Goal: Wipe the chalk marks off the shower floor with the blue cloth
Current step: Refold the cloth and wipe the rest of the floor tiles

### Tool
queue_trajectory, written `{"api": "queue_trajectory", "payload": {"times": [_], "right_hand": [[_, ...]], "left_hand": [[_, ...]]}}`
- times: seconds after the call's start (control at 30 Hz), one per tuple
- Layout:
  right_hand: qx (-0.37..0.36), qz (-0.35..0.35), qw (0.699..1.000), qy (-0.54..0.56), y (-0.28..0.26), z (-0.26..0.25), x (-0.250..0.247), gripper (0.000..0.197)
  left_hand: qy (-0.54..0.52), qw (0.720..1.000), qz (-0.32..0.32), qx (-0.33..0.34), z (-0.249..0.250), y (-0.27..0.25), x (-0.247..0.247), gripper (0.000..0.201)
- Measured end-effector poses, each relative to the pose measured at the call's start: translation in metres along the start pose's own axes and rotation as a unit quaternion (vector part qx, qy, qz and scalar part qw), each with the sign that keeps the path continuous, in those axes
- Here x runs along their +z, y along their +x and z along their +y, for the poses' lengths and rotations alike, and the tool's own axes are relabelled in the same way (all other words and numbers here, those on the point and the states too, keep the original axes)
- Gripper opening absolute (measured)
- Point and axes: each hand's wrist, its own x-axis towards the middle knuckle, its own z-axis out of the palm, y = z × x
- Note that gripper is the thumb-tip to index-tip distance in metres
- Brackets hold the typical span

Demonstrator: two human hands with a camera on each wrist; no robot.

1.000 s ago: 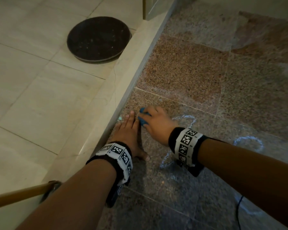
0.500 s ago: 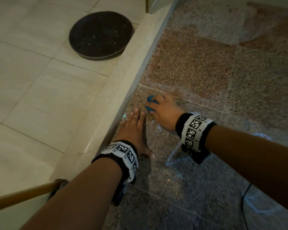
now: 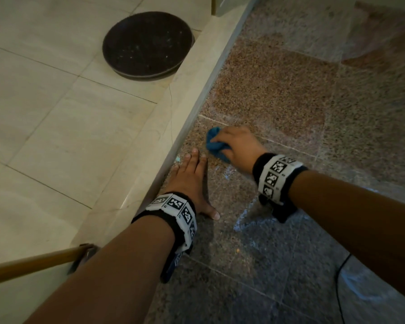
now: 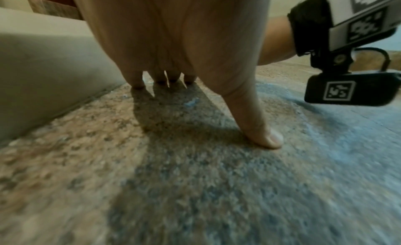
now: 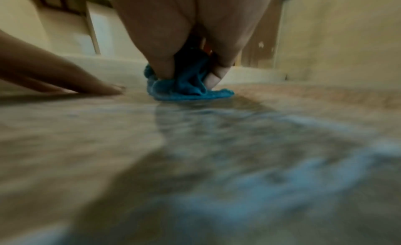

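The shower floor (image 3: 278, 94) is of speckled reddish-brown granite tiles, and a pale stone curb (image 3: 173, 127) runs along its left side, from 7 o'clock up to 1 o'clock in the head view. Beyond the curb, on the beige tiles at 11 o'clock, lies a dark round disc (image 3: 147, 44).

The left hand (image 3: 188, 181) lies flat on the granite just beside the curb. Its fingers are straight and close together, and the thumb (image 4: 256, 121) is spread away to the right, with its tip pressed on the floor.

The right hand (image 3: 237, 147) is at 1 o'clock from the left hand, near its fingertips. Its fingers and thumb are curled around the bunched blue cloth (image 3: 214, 142), and they press the cloth down on the floor; one corner (image 5: 221, 93) of the cloth lies flat on the tile.

Pale blue chalk marks (image 3: 242, 217) are on the floor at 6 o'clock from the right wrist, smeared and faint. One more small bluish spot (image 3: 177, 159) is at the foot of the curb, just beside the left fingertips.
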Motion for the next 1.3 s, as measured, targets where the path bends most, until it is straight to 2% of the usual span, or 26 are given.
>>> {"api": "queue_trajectory", "payload": {"times": [0.13, 0.17, 0.23, 0.37, 0.5, 0.57, 0.63, 0.7, 0.8, 0.9, 1.0, 1.07, 1.17, 1.23, 1.3], "right_hand": [[0.164, 0.035, 0.986, -0.013, 0.004, 0.039, -0.017, 0.036], [0.18, 0.039, 0.983, -0.012, 0.002, 0.038, -0.014, 0.036], [0.16, 0.019, 0.987, -0.021, -0.006, 0.017, -0.007, 0.036], [0.062, -0.045, 0.997, -0.02, -0.033, -0.027, -0.001, 0.041], [-0.011, -0.069, 0.998, 0.002, -0.043, -0.021, -0.01, 0.039], [0.048, -0.054, 0.997, -0.018, -0.033, 0.006, -0.024, 0.033], [0.155, -0.034, 0.986, -0.044, -0.029, 0.03, -0.037, 0.031], [0.204, -0.021, 0.976, -0.072, -0.031, 0.03, -0.036, 0.032], [0.166, -0.059, 0.982, -0.063, -0.036, -0.011, -0.017, 0.039], [0.061, -0.101, 0.993, -0.027, -0.045, -0.043, -0.002, 0.039], [-0.036, -0.113, 0.993, 0.008, -0.049, -0.042, -0.005, 0.032], [-0.011, -0.084, 0.996, 0.017, -0.04, -0.025, -0.015, 0.03], [0.101, -0.039, 0.994, 0.012, -0.027, 0.001, -0.023, 0.029], [0.122, -0.031, 0.992, -0.03, -0.025, 0.0, -0.015, 0.029], [0.12, -0.054, 0.99, -0.048, -0.033, -0.015, -0.008, 0.032]], "left_hand": [[-0.004, 1.0, 0.0, 0.001, 0.001, -0.001, -0.001, 0.147], [-0.005, 1.0, 0.002, 0.0, 0.001, -0.001, -0.002, 0.147], [-0.004, 1.0, 0.004, -0.003, 0.002, -0.001, -0.002, 0.147], [0.0, 1.0, 0.011, -0.005, 0.003, -0.001, -0.002, 0.148], [-0.004, 1.0, 0.011, -0.006, 0.004, -0.007, 0.0, 0.144], [-0.021, 1.0, 0.015, -0.008, 0.001, -0.015, 0.004, 0.14], [-0.046, 0.999, 0.009, -0.011, -0.006, -0.024, 0.011, 0.138], [-0.042, 0.999, -0.008, -0.008, -0.014, -0.033, 0.017, 0.137], [-0.007, 1.0, -0.003, -0.005, -0.017, -0.037, 0.021, 0.138], [-0.011, 1.0, 0.003, -0.009, -0.014, -0.036, 0.021, 0.139], [-0.015, 1.0, 0.003, -0.012, -0.013, -0.036, 0.02, 0.139], [-0.016, 1.0, 0.001, -0.01, -0.014, -0.036, 0.02, 0.139], [-0.02, 1.0, -0.004, -0.009, -0.014, -0.036, 0.019, 0.139], [-0.018, 1.0, -0.004, -0.011, -0.014, -0.036, 0.019, 0.139], [-0.014, 1.0, -0.006, -0.015, -0.013, -0.036, 0.018, 0.139]]}}
